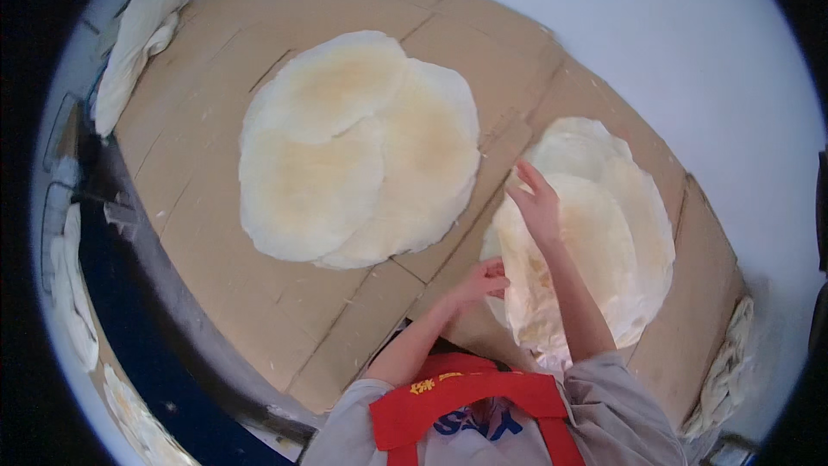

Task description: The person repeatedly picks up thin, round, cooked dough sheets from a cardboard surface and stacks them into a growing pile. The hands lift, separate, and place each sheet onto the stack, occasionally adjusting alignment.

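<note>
Large, thin, round flatbreads lie in two overlapping piles on a brown cardboard-like surface. The right pile (604, 224) holds several pale sheets, the nearest one browned and wrinkled at its lower left. Over that pile's upper left edge reaches my right hand (538, 203), thumb and fingers apart. Lower down, beside the left edge of the same pile, my left hand (479, 283) has its fingers loosely spread, tips at the bread's rim. Neither hand shows a clear grip; whether the fingertips press the bread cannot be made out. Three flatbreads make up the left pile (423, 155), untouched.
The brown tabletop (216, 233) has seams and a curved outer edge. A twisted white cloth (138, 47) lies at its far left, another bundle (724, 371) at the right edge. More flatbread (138, 418) shows low at the left, past a dark gap (138, 319).
</note>
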Action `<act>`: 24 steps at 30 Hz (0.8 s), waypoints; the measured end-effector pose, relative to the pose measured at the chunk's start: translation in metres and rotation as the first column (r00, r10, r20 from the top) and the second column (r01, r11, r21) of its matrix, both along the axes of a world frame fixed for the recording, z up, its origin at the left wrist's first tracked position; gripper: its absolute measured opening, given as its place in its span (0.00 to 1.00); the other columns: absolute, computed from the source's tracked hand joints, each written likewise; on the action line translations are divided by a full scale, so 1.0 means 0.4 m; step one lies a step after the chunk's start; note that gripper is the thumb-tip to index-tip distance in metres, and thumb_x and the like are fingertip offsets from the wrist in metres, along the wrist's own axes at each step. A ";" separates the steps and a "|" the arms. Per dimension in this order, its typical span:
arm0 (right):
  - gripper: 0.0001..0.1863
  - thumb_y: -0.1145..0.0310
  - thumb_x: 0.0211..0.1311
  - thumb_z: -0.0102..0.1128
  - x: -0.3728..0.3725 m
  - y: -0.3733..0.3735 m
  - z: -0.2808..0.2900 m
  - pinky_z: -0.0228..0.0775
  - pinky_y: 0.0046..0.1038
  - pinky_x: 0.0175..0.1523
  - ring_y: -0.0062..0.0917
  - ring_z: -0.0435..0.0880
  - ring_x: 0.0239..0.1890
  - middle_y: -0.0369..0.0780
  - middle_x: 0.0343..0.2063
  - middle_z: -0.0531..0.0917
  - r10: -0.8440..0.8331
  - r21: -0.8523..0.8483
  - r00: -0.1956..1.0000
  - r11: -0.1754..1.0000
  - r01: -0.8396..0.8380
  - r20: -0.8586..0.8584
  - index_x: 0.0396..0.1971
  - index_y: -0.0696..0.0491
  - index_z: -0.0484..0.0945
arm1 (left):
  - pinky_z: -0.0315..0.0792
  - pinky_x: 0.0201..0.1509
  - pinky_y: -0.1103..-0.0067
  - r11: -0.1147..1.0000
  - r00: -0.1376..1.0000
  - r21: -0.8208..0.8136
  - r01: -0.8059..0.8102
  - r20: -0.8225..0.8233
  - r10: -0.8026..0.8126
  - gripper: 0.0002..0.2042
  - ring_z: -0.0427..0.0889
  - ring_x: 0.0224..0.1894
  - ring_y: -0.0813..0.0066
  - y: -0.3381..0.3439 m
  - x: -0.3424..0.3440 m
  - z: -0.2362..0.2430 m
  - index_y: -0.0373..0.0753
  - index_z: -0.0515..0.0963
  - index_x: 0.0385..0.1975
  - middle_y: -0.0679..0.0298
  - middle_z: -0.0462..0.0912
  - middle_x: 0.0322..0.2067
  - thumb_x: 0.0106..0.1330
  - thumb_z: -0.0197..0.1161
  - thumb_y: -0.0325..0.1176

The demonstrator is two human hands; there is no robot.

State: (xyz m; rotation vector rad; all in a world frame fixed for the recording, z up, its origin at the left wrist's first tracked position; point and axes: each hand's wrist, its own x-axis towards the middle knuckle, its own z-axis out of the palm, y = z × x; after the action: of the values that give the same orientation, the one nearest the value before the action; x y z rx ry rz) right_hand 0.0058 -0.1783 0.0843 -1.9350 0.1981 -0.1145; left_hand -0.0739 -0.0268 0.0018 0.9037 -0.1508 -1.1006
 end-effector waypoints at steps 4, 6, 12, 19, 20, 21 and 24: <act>0.31 0.66 0.49 0.60 -0.262 -0.062 0.043 0.64 0.32 0.51 0.30 0.68 0.53 0.44 0.54 0.65 -0.108 0.053 0.962 0.991 0.125 -0.252 0.54 0.54 0.61 | 0.71 0.42 0.79 0.989 0.994 0.099 -0.109 0.004 0.110 0.15 0.76 0.38 0.78 -0.026 0.001 -0.003 0.37 0.69 0.46 0.66 0.77 0.38 0.58 0.53 0.32; 0.29 0.66 0.48 0.60 -0.350 -0.039 0.035 0.65 0.32 0.51 0.32 0.68 0.51 0.45 0.53 0.66 -0.101 -0.056 0.963 0.994 0.090 -0.249 0.53 0.55 0.63 | 0.72 0.40 0.80 0.989 0.988 0.067 -0.129 -0.077 0.134 0.13 0.77 0.35 0.79 -0.030 0.003 0.023 0.37 0.70 0.44 0.66 0.78 0.36 0.60 0.51 0.31; 0.26 0.62 0.46 0.60 -0.415 0.012 -0.057 0.65 0.33 0.48 0.40 0.71 0.46 0.47 0.45 0.72 -0.147 -0.424 0.989 0.897 0.125 -0.021 0.46 0.56 0.68 | 0.73 0.37 0.81 0.986 0.978 0.069 -0.153 -0.131 0.161 0.10 0.77 0.31 0.81 -0.033 0.007 0.066 0.37 0.72 0.40 0.67 0.78 0.33 0.61 0.48 0.31; 0.18 0.65 0.49 0.55 -0.404 0.052 -0.031 0.69 0.33 0.38 0.38 0.77 0.35 0.46 0.37 0.76 -0.181 -0.522 0.983 0.836 0.169 0.029 0.41 0.56 0.71 | 0.71 0.32 0.85 0.938 0.975 0.265 -0.223 0.079 0.210 0.11 0.75 0.27 0.83 -0.045 -0.001 0.049 0.37 0.72 0.39 0.69 0.77 0.29 0.58 0.46 0.25; 0.17 0.66 0.48 0.54 -0.401 0.046 -0.039 0.70 0.33 0.36 0.38 0.77 0.33 0.46 0.35 0.76 -0.191 -0.557 0.982 0.816 0.154 -0.009 0.40 0.55 0.71 | 0.70 0.31 0.85 0.923 0.965 0.283 -0.260 0.113 0.237 0.11 0.75 0.27 0.84 -0.049 -0.003 0.045 0.37 0.73 0.39 0.69 0.77 0.28 0.58 0.46 0.25; 0.16 0.67 0.48 0.54 -0.398 0.042 -0.047 0.70 0.33 0.34 0.37 0.77 0.31 0.46 0.33 0.77 -0.202 -0.592 0.978 0.795 0.136 -0.046 0.39 0.54 0.72 | 0.70 0.31 0.85 0.901 0.954 0.315 -0.298 0.118 0.274 0.11 0.75 0.27 0.84 -0.049 -0.005 0.043 0.37 0.73 0.39 0.69 0.77 0.28 0.58 0.46 0.24; 0.13 0.70 0.49 0.53 -0.370 -0.050 -0.044 0.70 0.33 0.31 0.36 0.78 0.27 0.45 0.27 0.78 -0.290 -0.619 0.934 0.779 0.104 -0.208 0.37 0.52 0.73 | 0.70 0.29 0.85 0.859 0.934 0.367 -0.357 0.113 0.340 0.11 0.75 0.27 0.83 -0.031 -0.018 0.036 0.36 0.73 0.39 0.68 0.77 0.28 0.56 0.48 0.25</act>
State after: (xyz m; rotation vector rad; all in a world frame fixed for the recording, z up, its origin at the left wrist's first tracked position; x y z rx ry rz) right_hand -0.1421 -0.1984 0.0668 -2.5659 0.6344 -0.0274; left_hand -0.0811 -0.0391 0.0161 1.2514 0.1964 -0.7776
